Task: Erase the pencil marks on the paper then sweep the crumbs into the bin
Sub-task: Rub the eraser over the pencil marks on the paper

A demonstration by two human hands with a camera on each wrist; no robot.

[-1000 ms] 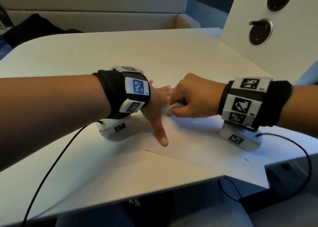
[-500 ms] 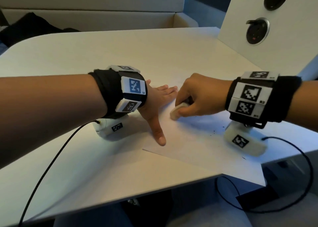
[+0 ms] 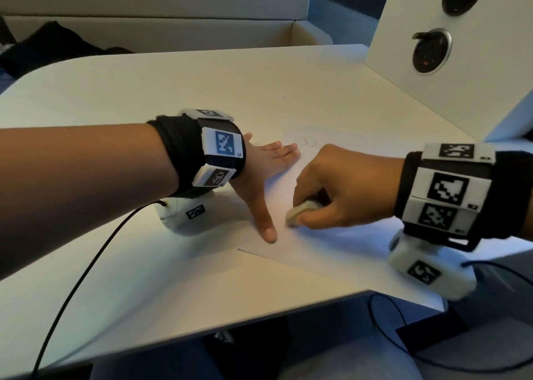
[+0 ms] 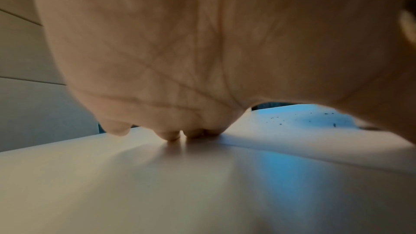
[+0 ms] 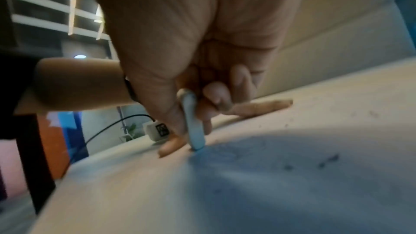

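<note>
A white sheet of paper [image 3: 331, 253] lies at the near right of the table, its corner hanging over the front edge. My left hand [image 3: 268, 175] lies flat on the sheet's left part, fingers straight and thumb spread toward me. My right hand [image 3: 326, 195] pinches a pale eraser [image 3: 301, 211] and presses its tip on the paper beside the left thumb. In the right wrist view the eraser [image 5: 193, 122] stands on end between thumb and fingers. Dark crumbs [image 5: 326, 162] dot the paper; the left wrist view also shows crumbs [image 4: 281, 120]. No bin is in view.
The white table [image 3: 173, 97] stretches back to a beige bench. A white panel [image 3: 461, 62] with two round sockets stands at the back right. Black cables [image 3: 72, 287] trail off the front edge from both wrist cameras. Dark cloth [image 3: 43, 48] lies on the bench.
My right hand has drawn the eraser toward me and to the right across the paper, away from the left fingers. The left hand has stayed flat on the sheet.
</note>
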